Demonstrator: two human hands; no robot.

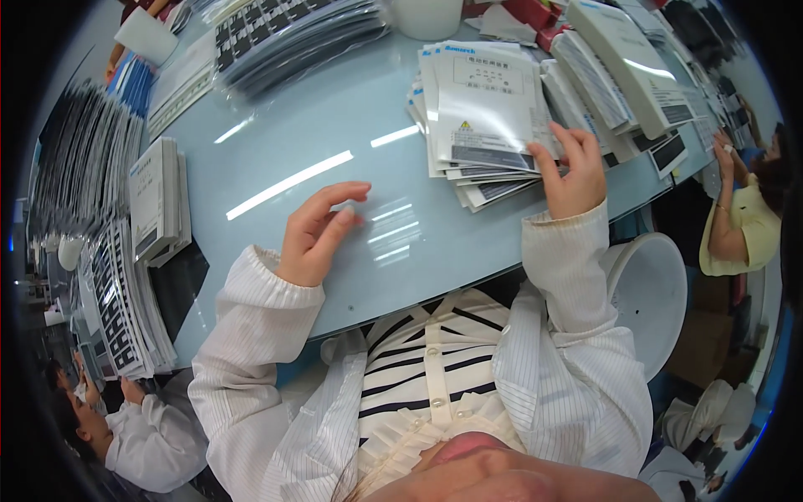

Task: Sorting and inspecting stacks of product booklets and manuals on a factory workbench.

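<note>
My left hand point(322, 233) is over the glossy light-blue tabletop point(293, 142), its fingers loosely bent and thumb apart, with nothing in it. On the right, a fanned stack of flat white printed sheets point(485, 105) lies with its edges uneven; the top one has a small yellow warning triangle and a dark lower band. My right hand point(573, 171) is at the near right corner of this stack. Its thumb and fingers are spread, the fingertips reaching the top sheet's edge. Whether they press on the sheet cannot be made out.
Bundles of thicker white pieces point(627, 71) lie right of the stack. Plastic-wrapped dark sheets point(301, 42) sit at the far side. More stacks point(155, 201) line the left edge. A white bin point(657, 293) stands below the table's right edge. Other people sit at both sides.
</note>
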